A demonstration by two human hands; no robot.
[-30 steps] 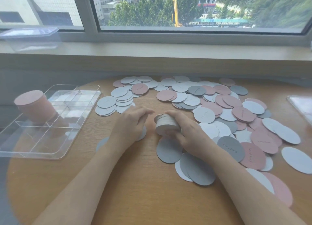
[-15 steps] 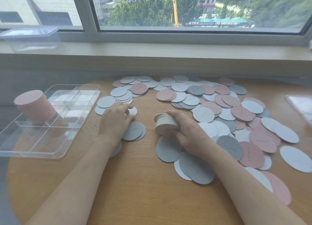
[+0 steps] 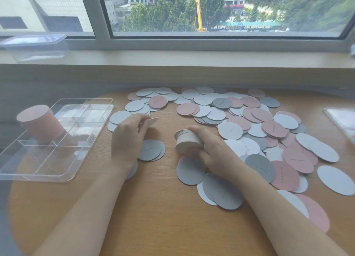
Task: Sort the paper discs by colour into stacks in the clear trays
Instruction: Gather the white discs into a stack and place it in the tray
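Pink, white and grey paper discs (image 3: 249, 121) lie scattered over the far and right part of the wooden table. My right hand (image 3: 213, 152) grips a short stack of white discs (image 3: 187, 142) standing on the table at the centre. My left hand (image 3: 128, 138) pinches a single white disc (image 3: 152, 122), lifted off the table and tilted. Two grey discs (image 3: 152, 150) lie just right of that hand. A clear divided tray (image 3: 57, 138) sits at the left, with a tall pink stack (image 3: 38, 121) in its far left compartment.
A second clear tray (image 3: 342, 121) shows at the right edge of the table. A clear lidded box (image 3: 36, 46) rests on the window sill at far left. Bare wood (image 3: 163, 207) lies between my forearms at the near side.
My left hand left the white stack, moved left to the loose discs and lifted one white disc. My right hand has kept hold of the white stack.
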